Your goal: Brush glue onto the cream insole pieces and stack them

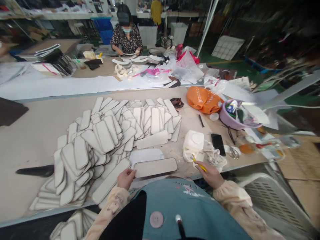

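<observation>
My left hand (125,179) pinches the left end of a long pale panel with rounded corners and a dark edge (155,167), which lies flat at the table's front. Closed round a yellow-handled brush (200,165), my right hand (210,174) holds its tip at the opening of a white plastic container (193,143). What is inside the container cannot be made out. A large heap of similar pale panels (105,136) spreads to the left and beyond my left hand. Behind the held panel lies a white sheet (146,155).
Right of the container are crumpled tissue (216,159), a black phone (218,144) and scissors (234,152). An orange bag (203,100) and a purple basin (228,122) stand farther back. A plastic crate (277,196) is beside me. Across the table sits a co-worker (127,38).
</observation>
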Demonstrator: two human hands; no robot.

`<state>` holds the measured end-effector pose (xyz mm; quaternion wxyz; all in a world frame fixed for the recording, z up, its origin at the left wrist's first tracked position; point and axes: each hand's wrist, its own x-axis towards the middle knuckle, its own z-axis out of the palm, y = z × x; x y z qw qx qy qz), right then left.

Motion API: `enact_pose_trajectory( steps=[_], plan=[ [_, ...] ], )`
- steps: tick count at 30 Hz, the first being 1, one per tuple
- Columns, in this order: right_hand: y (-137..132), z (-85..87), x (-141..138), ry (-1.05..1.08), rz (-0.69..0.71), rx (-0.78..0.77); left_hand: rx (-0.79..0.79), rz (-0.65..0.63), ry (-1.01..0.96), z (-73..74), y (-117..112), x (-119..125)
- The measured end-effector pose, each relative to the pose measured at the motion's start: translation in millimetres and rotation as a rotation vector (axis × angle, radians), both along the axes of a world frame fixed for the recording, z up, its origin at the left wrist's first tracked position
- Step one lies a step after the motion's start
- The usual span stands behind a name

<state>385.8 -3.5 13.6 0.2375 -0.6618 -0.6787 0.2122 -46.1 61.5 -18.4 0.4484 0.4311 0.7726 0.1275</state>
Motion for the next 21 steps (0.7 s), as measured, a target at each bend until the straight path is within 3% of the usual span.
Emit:
enact_pose_trajectory(
  steps=[3,5,9,13,16,21],
  plan=[
    [-5,-13.6,-5,-0.023,0.006,-0.007,-0.009,0.021,-0.020,0.1,1,3],
    [-8,-13.9,-5,0.004,-0.012,-0.019,-0.019,0.043,-0.034,-1.6,3,4],
    [-9,11.1,-10,0.214,-0.250,-0.068,-0.027,0.074,-0.073,-3.5,3,4],
    [7,39.8,-42,0.648,-0.469,-0.036,-0.027,0.079,-0.110,-4.2,3,3],
    [25,44.2,-83,0.883,-0.448,-0.097,-0.030,0.082,-0.133,-5.4,4,3],
    [47,31.9,-152,0.895,-0.220,-0.397,-0.040,0.092,-0.175,-7.2,6,3]
  ],
)
